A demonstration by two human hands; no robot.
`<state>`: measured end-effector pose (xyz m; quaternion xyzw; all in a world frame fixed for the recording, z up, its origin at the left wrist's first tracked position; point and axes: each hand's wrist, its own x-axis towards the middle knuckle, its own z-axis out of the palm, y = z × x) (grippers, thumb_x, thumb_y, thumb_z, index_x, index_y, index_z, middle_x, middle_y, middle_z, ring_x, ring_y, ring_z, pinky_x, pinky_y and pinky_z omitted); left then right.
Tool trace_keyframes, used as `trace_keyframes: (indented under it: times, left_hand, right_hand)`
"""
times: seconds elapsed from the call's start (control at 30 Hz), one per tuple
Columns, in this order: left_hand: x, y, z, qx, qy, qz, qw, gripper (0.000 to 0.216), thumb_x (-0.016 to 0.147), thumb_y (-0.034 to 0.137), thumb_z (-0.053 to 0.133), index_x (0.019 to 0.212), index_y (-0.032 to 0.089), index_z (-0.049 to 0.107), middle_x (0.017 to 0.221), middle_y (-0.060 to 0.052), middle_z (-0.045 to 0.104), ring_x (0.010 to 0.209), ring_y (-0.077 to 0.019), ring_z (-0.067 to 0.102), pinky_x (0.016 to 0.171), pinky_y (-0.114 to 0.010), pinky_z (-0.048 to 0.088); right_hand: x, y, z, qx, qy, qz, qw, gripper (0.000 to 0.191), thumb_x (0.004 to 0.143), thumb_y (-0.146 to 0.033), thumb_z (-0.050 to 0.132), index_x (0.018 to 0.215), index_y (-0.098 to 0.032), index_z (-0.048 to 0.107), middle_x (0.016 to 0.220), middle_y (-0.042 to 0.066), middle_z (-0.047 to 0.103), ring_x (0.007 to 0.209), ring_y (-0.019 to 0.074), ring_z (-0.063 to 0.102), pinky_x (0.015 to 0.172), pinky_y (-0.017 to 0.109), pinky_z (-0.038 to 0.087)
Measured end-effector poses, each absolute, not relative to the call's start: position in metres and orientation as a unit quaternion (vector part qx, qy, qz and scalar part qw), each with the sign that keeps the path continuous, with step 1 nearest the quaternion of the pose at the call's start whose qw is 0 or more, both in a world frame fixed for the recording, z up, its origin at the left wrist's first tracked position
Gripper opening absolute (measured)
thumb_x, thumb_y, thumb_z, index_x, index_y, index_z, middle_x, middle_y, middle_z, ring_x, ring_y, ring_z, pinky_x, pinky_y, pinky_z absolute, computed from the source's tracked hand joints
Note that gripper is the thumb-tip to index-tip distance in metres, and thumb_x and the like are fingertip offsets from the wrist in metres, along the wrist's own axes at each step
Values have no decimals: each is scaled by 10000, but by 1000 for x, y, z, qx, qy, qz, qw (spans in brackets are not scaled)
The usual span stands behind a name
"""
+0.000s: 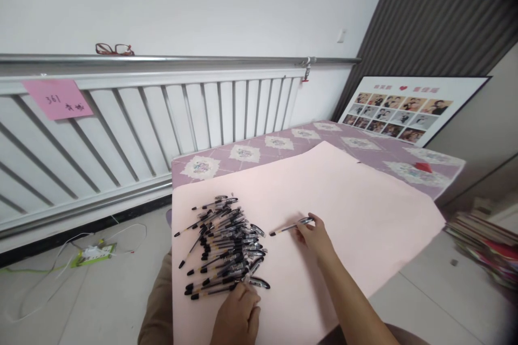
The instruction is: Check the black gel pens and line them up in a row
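Plainly, the right hand point(315, 234) pinches one slim pen point(285, 227) between thumb and fingers, its clear barrel slanting just above or against a smooth, matte pink sheet point(356, 205), its dark tip toward the pile of pens point(226, 250). That pile lies on the left part of the sheet, a loose, overlapping heap of narrow see-through barrels with glossy black ends, most lying roughly crosswise, a few askew. The left hand point(238, 312) rests at the near edge of the heap with fingers curled; whether they close on a pen I cannot tell. Beneath the sheet, a lilac tablecloth point(279, 142) shows pale, jagged-edged diamonds with floral centres. Beyond it stand a white radiator point(216, 113) of flat upright slats and a round, shiny metal pipe point(210, 58), with thin-framed glasses point(115, 49) perched on top. At right, a flat, glossy-looking photo board point(399, 105) leans before a dark ribbed panel point(429, 16).
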<state>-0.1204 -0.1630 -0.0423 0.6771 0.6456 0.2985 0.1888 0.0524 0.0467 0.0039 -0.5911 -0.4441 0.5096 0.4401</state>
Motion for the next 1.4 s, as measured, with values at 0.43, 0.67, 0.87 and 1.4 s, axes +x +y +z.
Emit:
trace_keyframes:
  times: [0.43,0.67,0.87,1.4]
  left_hand:
    - [-124,-161,-60,691,632,308,168,255,739,83,434,900,222,576,900,-46,590,809,-166,576,720,-252,459]
    - [-121,-161,-59,680,634,334,158,250,735,82,418,865,224,577,856,-42,585,790,-163,574,703,-250,447]
    - [-121,-161,-58,674,638,337,161,251,731,83,430,868,232,579,859,-32,587,779,-161,577,694,-253,445]
    - [-124,-160,-64,707,611,334,123,226,741,75,445,873,215,564,839,-41,580,753,-160,578,672,-241,468]
  right_hand:
    - [30,93,-9,-645,-537,418,347,659,701,-332,597,1274,-133,341,519,-13,609,461,180,565,441,292,449]
    - [33,107,-11,-655,-633,309,275,581,721,-309,582,1244,-121,412,600,17,606,531,192,559,540,301,414]
    - [28,99,-9,-594,-739,223,226,290,775,-218,517,1054,-229,595,941,50,610,742,172,590,680,263,417]
    - [24,94,-9,-456,-881,83,93,255,872,-185,386,973,-188,620,1016,96,554,908,196,507,843,275,356]
